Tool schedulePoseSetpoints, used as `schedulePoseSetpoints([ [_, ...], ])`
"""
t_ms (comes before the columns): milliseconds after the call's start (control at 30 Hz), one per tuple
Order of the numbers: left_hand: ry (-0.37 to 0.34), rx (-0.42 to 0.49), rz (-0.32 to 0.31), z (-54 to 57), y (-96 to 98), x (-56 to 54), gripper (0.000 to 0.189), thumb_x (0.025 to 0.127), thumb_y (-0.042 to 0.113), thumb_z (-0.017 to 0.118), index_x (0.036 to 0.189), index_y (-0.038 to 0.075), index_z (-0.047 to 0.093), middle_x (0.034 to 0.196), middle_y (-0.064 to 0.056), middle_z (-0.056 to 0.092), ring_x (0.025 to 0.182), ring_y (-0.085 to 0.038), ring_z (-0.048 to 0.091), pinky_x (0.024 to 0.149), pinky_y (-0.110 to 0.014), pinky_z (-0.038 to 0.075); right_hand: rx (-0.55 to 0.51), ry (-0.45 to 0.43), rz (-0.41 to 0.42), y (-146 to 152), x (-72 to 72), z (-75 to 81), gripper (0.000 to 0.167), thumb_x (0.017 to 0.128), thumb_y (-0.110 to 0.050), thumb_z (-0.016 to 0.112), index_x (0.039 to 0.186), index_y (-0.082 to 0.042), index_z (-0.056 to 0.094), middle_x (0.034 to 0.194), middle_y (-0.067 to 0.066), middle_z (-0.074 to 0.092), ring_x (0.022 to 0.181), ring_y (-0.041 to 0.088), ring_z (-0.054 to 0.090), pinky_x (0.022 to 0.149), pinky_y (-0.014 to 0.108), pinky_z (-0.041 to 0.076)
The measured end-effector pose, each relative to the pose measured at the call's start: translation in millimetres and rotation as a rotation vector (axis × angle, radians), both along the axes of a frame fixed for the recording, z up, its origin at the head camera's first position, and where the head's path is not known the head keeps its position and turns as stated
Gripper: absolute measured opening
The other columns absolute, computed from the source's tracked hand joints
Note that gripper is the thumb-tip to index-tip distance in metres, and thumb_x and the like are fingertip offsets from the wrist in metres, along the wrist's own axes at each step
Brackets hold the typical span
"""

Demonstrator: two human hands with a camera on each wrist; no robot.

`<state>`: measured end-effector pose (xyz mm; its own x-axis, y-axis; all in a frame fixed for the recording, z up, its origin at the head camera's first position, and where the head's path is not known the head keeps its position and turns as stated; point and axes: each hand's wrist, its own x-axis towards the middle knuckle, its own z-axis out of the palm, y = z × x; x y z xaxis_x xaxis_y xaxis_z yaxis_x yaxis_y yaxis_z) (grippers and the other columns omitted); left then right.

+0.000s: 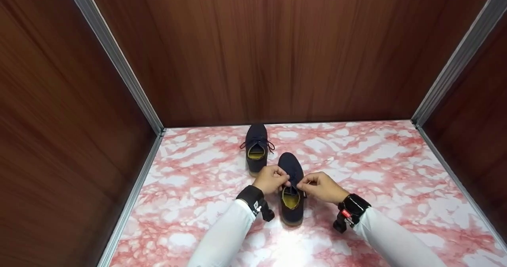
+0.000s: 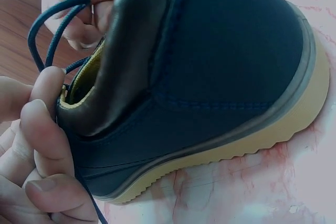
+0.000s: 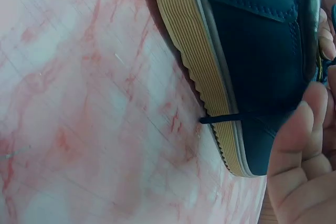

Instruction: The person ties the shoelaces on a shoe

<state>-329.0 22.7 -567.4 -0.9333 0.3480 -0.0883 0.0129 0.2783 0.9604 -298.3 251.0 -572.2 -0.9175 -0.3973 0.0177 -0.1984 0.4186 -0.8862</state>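
A dark navy lace-up shoe (image 1: pixel 289 163) with a tan ridged sole (image 2: pixel 252 156) and yellow lining stands toe away, between both hands. My left hand (image 1: pixel 271 179) is at the left of its opening, thumb and finger pinching the shoelace (image 2: pixel 52 30), which rises in a loop in the left wrist view. From the right, my right hand (image 1: pixel 323 187) pinches the lace too, thumb and forefinger together over the shoe's throat. A loose lace end (image 3: pixel 236 117) hangs down the shoe's side in the right wrist view. The knot area is mostly hidden by fingers.
The matching shoe (image 1: pixel 256 133), its laces tied in a bow, stands just ahead and to the left. Both are on a red-and-white marbled surface (image 1: pixel 190 203). Brown wood-look panels (image 1: pixel 277 53) with grey metal edging enclose the back and sides.
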Motion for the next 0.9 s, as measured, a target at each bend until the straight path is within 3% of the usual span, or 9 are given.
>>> schedulePoseSetpoints([
  [167, -0.003, -0.003, 0.005, 0.5, 0.3, 0.5, 0.01, 0.097, 0.011, 0.071, 0.089, 0.006, 0.066, 0.083, -0.015, 0.08, 0.048, -0.005, 0.054, 0.044, -0.018, 0.042, 0.005, -0.01, 0.022, -6, 0.5, -0.2, 0.017, 0.093, -0.02, 0.08, 0.093, -0.004, 0.078, 0.082, 0.004, 0.073, 0.07, -0.001, 0.061, 0.065, 0.017, 0.05],
  [333, -0.012, 0.02, -0.002, 1.0, -0.5, 0.4, 0.008, 0.097, 0.01, 0.07, 0.091, 0.004, 0.067, 0.085, -0.018, 0.08, 0.049, -0.006, 0.055, 0.045, -0.019, 0.043, -0.025, -0.018, 0.02, -8, -0.6, 3.1, 0.018, 0.094, -0.015, 0.077, 0.089, 0.001, 0.072, 0.078, -0.008, 0.064, 0.069, 0.0, 0.058, 0.064, 0.016, 0.048],
  [600, 0.027, 0.034, -0.021, 4.4, -4.7, -0.5, 0.008, 0.096, 0.007, 0.068, 0.091, 0.001, 0.066, 0.075, -0.014, 0.075, 0.052, -0.012, 0.057, 0.046, -0.021, 0.045, -0.054, -0.106, -0.072, -4, -6.9, 9.4, 0.011, 0.098, -0.011, 0.066, 0.096, 0.001, 0.066, 0.079, 0.0, 0.066, 0.067, 0.014, 0.063, 0.06, 0.025, 0.054],
  [733, 0.079, -0.001, -0.023, 5.8, -6.8, -2.4, 0.009, 0.096, 0.008, 0.068, 0.09, 0.002, 0.067, 0.07, -0.005, 0.069, 0.054, -0.012, 0.058, 0.045, -0.018, 0.044, -0.075, -0.12, -0.11, -2, -9.3, 10.9, 0.013, 0.098, -0.009, 0.068, 0.101, 0.003, 0.067, 0.076, 0.002, 0.067, 0.064, 0.01, 0.061, 0.06, 0.024, 0.055],
  [900, 0.11, -0.028, -0.02, 6.8, -11.1, -5.1, 0.008, 0.095, 0.009, 0.068, 0.089, 0.003, 0.068, 0.067, 0.001, 0.063, 0.054, -0.01, 0.057, 0.047, -0.018, 0.044, -0.071, -0.097, -0.13, 1, -11.9, 12.8, 0.015, 0.097, -0.009, 0.069, 0.102, 0.005, 0.068, 0.071, -0.006, 0.064, 0.061, 0.004, 0.057, 0.057, 0.021, 0.051],
])
